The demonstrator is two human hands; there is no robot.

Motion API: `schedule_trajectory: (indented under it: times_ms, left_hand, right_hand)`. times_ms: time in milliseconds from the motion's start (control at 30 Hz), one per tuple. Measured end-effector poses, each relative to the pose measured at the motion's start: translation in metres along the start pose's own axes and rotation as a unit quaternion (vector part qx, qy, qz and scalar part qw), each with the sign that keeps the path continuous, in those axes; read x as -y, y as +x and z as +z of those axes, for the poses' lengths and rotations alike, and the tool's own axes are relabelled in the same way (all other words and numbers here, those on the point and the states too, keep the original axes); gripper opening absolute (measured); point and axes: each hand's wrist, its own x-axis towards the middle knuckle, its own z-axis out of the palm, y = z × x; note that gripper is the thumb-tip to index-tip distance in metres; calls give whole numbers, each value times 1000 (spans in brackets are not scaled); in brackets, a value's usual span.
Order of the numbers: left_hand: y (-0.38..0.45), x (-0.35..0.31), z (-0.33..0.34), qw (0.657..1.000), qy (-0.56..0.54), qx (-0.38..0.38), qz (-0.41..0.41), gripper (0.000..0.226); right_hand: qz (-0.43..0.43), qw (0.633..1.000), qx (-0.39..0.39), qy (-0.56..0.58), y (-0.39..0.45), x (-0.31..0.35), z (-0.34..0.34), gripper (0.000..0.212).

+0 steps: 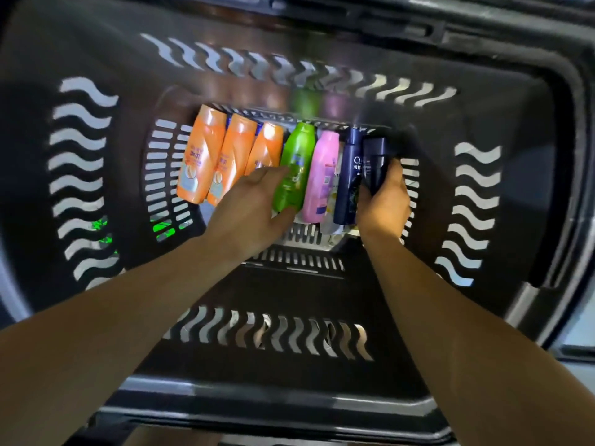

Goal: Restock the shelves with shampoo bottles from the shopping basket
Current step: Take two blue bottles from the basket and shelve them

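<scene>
I look straight down into a deep black shopping basket (322,304). On its floor lie three orange shampoo bottles (206,156), a green bottle (294,165), a pink bottle (322,178) and a dark blue bottle (349,178), side by side. My left hand (254,207) grips the green bottle, thumb under its lower end and fingers over its left side. My right hand (384,201) holds a second dark bottle (375,162) at the row's right end, fingers curled round its lower part.
The basket's tall slotted walls (80,175) close in on all sides, and its near rim (273,410) runs below my forearms. Some white packaging (335,230) lies under the pink and blue bottles. No shelf is in view.
</scene>
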Motion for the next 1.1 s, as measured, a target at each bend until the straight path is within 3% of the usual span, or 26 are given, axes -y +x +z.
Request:
schedule_trajectory:
  times_ms: [133,233,300,400,467,567,667,733,867,1000,1100]
  left_hand:
    - [-2,-22,-5,995,-100,11,-10,56]
    - [-2,-47,-9,965,-251,41,-59,55]
    - [-2,-58,-11,936,-336,44,-97,52]
    - [-3,-62,-13,854,-494,33,-160,57]
    - [-1,-58,-16,826,-536,13,-175,61]
    - [3,-44,-19,856,-497,-10,-144,51]
    - [9,-27,-15,885,-442,-30,-144,41]
    - [10,-18,-9,891,-427,-35,-153,43]
    - [13,0,3,892,-422,-35,-162,46]
    - [15,13,11,899,-406,-31,-163,44]
    - [14,16,13,905,-391,-34,-165,45]
  right_hand:
    - [-54,994,13,91,-37,22,-31,61]
    - [-88,973,61,206,-61,46,-48,52]
    - [-97,962,66,247,-72,57,-54,48]
    - [-103,960,96,243,-80,66,-55,55]
    - [-119,956,130,233,-85,67,-53,56]
    - [-145,944,141,261,-80,61,-51,45]
    - [-102,975,86,177,-55,44,-43,37]
    - [-41,992,76,93,-34,30,-33,46]
    - [42,988,145,25,4,13,-6,78]
    - [48,989,132,-49,26,8,17,97]
    - [19,992,93,-84,26,7,28,91]
